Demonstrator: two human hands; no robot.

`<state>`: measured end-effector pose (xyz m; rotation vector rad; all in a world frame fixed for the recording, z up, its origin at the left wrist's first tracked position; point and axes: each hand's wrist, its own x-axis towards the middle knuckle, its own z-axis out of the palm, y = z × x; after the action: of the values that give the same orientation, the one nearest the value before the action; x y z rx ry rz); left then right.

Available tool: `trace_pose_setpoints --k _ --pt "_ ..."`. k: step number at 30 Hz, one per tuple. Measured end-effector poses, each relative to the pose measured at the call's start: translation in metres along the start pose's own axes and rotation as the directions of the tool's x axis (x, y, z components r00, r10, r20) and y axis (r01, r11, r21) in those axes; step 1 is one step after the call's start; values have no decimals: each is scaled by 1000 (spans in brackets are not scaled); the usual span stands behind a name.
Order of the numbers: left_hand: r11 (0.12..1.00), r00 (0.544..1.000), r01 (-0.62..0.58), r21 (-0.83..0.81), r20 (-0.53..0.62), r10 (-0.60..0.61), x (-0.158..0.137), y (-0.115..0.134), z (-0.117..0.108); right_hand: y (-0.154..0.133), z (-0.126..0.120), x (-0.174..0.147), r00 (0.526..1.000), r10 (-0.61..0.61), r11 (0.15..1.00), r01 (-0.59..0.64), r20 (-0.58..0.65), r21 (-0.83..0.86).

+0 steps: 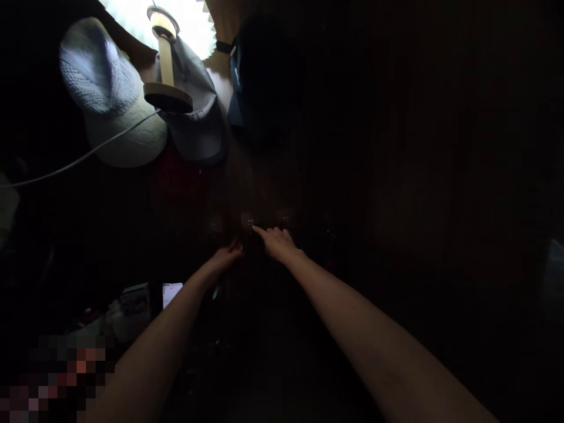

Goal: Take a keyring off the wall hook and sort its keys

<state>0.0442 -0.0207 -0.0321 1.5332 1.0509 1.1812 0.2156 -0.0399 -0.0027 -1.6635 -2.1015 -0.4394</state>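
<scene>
The right hand (pixel 278 242), fingers spread, meets a small translucent square piece (pixel 247 220); the left hand's (pixel 225 255) pinch, I cannot tell.

Dim wooden surface (pixel 253 183), knitted cap (pixel 99 73), grey cap (pixel 194 132) and navy cap (pixel 237 97) against it, small glinting fittings (pixel 250 221) below

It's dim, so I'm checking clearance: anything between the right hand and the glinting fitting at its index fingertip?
Nothing visible: the right hand reaches right up to the glinting fitting, though darkness hides whether they touch.

lampshade (pixel 127 17): cut off at top | gray cap (pixel 196 136): partly hidden | left hand (pixel 227 253): hold lost in dark
</scene>
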Motion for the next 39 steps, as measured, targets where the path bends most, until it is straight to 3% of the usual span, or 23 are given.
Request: trace_pose_setpoints --k 3,5,7,10,12,15,17,21,27,39 --pt "965 992 96 245 60 -113 -38 -68 -11 -2 18 -38 992 -113 990 117 -50 78" --pt "907 989 145 396 -29 -146 -65 -105 -19 1 37 -76 986 -166 971 167 -18 169" --pt "898 967 152 413 -251 -48 -92 -128 -26 8 57 -120 983 -168 953 142 79 268" --pt "885 864 63 461 -468 183 -137 -145 -37 23 83 -185 966 -124 922 28 227 386" --pt "822 837 4 569 -452 309 -168 -154 -43 35 95 -219 954 -81 898 -56 289 437" --pt "698 874 -47 714 -309 375 -203 -169 -45 50 105 -254 943 -86 871 -85 321 483" --pt "650 872 -14 760 -309 380 -216 -175 -43 57 108 -265 950 -101 862 -65 295 503" --pt "581 808 24 813 -358 468 -222 -172 -34 60 112 -270 967 -81 864 -52 240 501" --pt "603 757 113 789 -462 463 -225 -169 -30 56 112 -271 967 -89 886 -32 237 462" --pt "598 780 106 794 -440 446 -224 -169 -34 55 112 -271 968 -89 900 -22 234 435"
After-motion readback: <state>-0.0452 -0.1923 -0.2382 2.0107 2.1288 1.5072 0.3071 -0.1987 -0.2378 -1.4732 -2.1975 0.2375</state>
